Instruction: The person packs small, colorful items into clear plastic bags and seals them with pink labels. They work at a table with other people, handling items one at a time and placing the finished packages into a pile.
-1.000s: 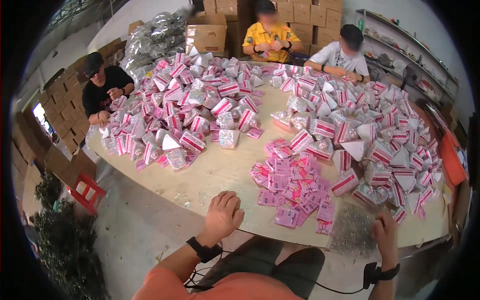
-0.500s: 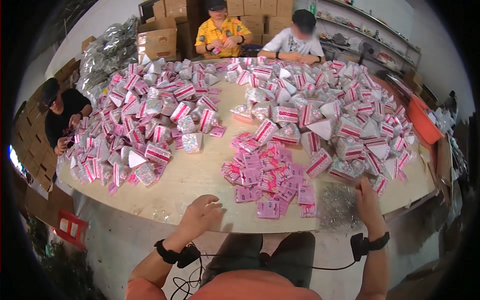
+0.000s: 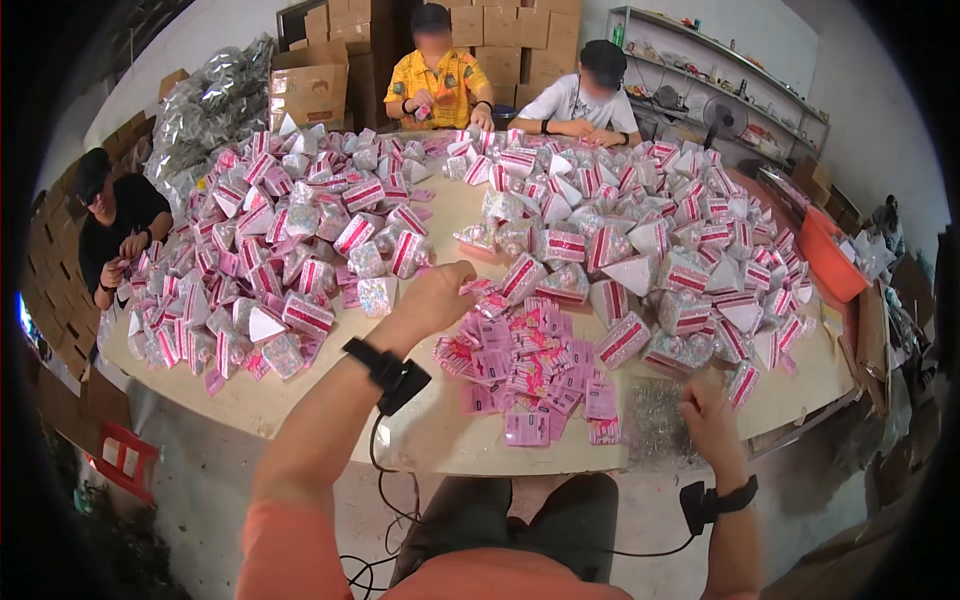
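Observation:
My left hand (image 3: 437, 298) reaches over the upper left edge of a heap of flat pink packets (image 3: 520, 360). Its bent fingers close on a pink packet (image 3: 482, 290) there, and the thumb is partly hidden. My right hand (image 3: 708, 408) is curled, low above the table's near right edge, beside a patch of clear, glittery plastic bags (image 3: 655, 415). What its fingers hold, if anything, cannot be made out. Wedge-shaped bags with pink and white bands, some filled with shiny bits, surround the packets, such as a wedge bag (image 3: 623, 340) beside the heap.
Large piles of filled wedge bags (image 3: 280, 240) cover the left and right of the pale table (image 3: 400, 440). Three people work along the far and left sides. An orange tub (image 3: 832, 255) stands at the right, a red stool (image 3: 125, 460) at the left. Cables hang from my wrist bands.
My left hand has moved forward and right, from the near table edge to the pink packets. My right hand has shifted slightly left and stays curled by the clear bags.

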`<state>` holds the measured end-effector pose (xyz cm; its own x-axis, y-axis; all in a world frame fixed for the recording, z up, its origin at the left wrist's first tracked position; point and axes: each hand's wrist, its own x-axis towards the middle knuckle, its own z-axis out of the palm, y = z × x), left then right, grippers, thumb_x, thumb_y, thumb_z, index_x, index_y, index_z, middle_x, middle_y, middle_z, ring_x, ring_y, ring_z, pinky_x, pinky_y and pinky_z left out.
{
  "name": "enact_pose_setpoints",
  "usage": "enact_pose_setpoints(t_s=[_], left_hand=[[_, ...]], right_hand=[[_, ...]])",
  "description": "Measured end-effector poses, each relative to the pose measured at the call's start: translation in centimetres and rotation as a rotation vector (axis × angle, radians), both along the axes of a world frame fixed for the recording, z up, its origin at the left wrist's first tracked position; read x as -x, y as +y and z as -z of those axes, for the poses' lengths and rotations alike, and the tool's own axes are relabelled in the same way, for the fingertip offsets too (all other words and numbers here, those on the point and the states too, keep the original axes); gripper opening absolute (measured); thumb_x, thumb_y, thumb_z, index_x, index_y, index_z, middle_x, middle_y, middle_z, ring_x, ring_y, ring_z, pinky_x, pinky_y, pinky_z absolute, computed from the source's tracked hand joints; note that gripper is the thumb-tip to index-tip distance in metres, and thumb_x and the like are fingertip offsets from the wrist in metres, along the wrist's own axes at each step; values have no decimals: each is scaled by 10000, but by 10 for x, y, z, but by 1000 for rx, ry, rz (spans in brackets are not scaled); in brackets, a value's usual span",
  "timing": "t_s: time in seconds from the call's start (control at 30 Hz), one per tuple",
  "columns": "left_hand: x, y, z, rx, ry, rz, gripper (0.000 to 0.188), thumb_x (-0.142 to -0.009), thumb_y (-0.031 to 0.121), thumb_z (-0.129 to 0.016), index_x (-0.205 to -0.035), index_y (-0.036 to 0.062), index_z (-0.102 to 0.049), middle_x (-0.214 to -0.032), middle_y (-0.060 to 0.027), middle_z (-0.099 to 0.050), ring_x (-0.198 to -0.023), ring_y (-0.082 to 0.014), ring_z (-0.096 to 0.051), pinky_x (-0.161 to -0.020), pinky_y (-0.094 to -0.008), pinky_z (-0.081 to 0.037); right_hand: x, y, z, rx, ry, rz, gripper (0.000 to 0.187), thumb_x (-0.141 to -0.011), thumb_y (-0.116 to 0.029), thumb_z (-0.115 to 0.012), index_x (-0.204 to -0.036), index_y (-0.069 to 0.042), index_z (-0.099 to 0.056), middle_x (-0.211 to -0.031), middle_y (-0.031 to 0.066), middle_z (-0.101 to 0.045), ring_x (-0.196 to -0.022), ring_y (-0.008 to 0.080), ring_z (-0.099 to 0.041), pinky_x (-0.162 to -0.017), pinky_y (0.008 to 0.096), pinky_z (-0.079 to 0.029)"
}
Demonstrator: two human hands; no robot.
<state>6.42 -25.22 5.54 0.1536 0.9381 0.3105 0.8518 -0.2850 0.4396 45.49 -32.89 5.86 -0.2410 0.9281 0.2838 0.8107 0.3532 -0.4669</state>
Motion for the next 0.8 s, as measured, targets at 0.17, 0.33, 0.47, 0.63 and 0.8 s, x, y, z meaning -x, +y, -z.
enact_pose_setpoints(t_s=[0.17, 0.33, 0.47, 0.63, 0.8], left_hand=[[17, 61, 71, -17, -102, -79, 341, -718, 183, -626, -996, 5, -538, -944, -218, -586, -883, -356, -566, -755, -404, -451], [5, 83, 87, 14, -201, -35, 495, -687, 266, -665, -1082, 0, -533, -1003, -212, -578, -909, -336, -562, -783, -378, -444], [-4, 78, 77, 77, -93, 15, 358, -737, 267, -619, -948, -20, -591, -869, -198, -611, -818, -322, -589, -722, -366, -456], [2, 70, 74, -108, -218, -55, 230, -783, 180, -564, -898, -16, -600, -768, -172, -609, -705, -288, -586, -649, -346, -455], [-16, 37, 30, -5, -707, -103, 164, -822, 129, -533, -899, 7, -612, -725, -98, -588, -655, -162, -574, -606, -300, -452]], right_hand=[[6, -5, 0, -46, 39, -88, 81, -722, -33, -525, -763, -2, -463, -710, 158, -475, -696, 332, -494, -619, 384, -395], [-6, -11, 1, 44, 107, -39, 70, -718, -28, -515, -747, -1, -457, -709, 156, -464, -702, 330, -476, -618, 388, -383], [-5, -10, 2, 12, 77, -58, 57, -725, -24, -505, -758, -1, -464, -710, 156, -471, -693, 332, -484, -616, 389, -387], [8, -6, -2, 33, 141, 10, 62, -741, -31, -512, -793, -2, -499, -754, 163, -515, -727, 329, -512, -654, 365, -411], [10, 3, 12, -123, 275, -32, 132, -756, -32, -517, -878, 3, -554, -824, 144, -562, -802, 297, -549, -712, 342, -435]])
